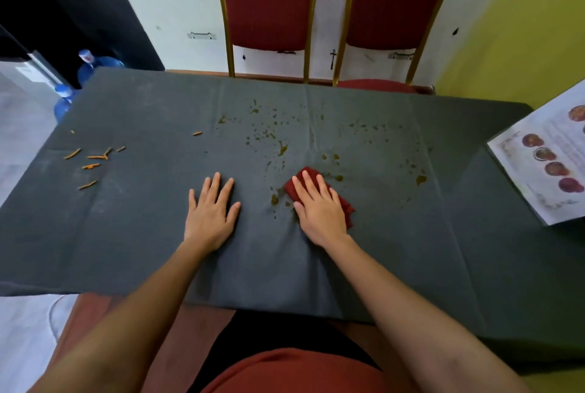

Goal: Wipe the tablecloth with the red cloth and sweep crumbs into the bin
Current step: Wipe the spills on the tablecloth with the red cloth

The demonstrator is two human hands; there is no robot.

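Observation:
A dark grey tablecloth covers the table in front of me. Brownish-yellow sauce spots are spattered over its middle and right. Several orange crumbs lie at the left. My right hand presses flat on a folded red cloth, which pokes out past my fingertips and beside my wrist. A sauce blob lies just left of that hand. My left hand rests flat on the tablecloth with fingers spread, holding nothing. No bin is in view.
Two red chairs with gold frames stand at the far side. A printed menu sheet lies on the right edge. Blue water bottles stand on the floor beyond the far left corner.

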